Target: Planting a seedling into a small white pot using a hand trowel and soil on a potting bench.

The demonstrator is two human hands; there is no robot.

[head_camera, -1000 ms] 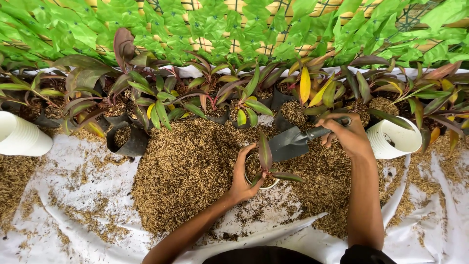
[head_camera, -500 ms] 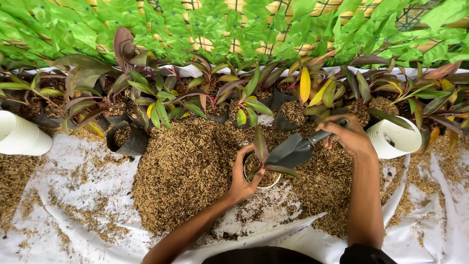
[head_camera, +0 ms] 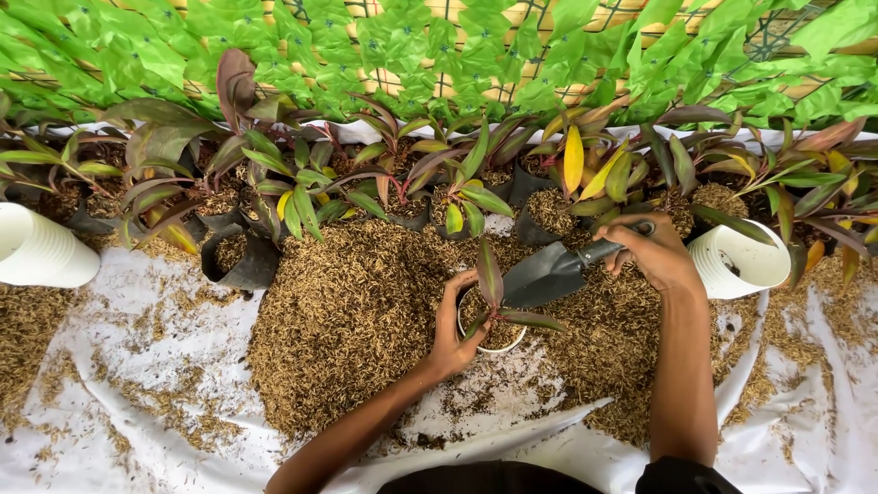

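Observation:
My left hand (head_camera: pixel 455 329) grips the rim of a small white pot (head_camera: pixel 494 345) that stands in a heap of brown husk (head_camera: pixel 347 311). A young plant (head_camera: pixel 494 288) with purple-green leaves stands upright in that pot. My right hand (head_camera: pixel 654 252) is closed on the handle of a dark hand trowel (head_camera: pixel 549 273). The trowel's blade lies tilted just above the pot's right side, next to the plant's leaves.
A row of potted plants (head_camera: pixel 302 183) in black bags lines the back, under a green leaf screen (head_camera: pixel 439 55). One stack of white pots (head_camera: pixel 41 247) lies at the left, another white pot stack (head_camera: pixel 741 261) at the right. A white sheet (head_camera: pixel 137 430) covers the ground.
The trowel blade dipped toward the pot half a second ago and has since lifted slightly. My left hand has stayed on the pot's rim.

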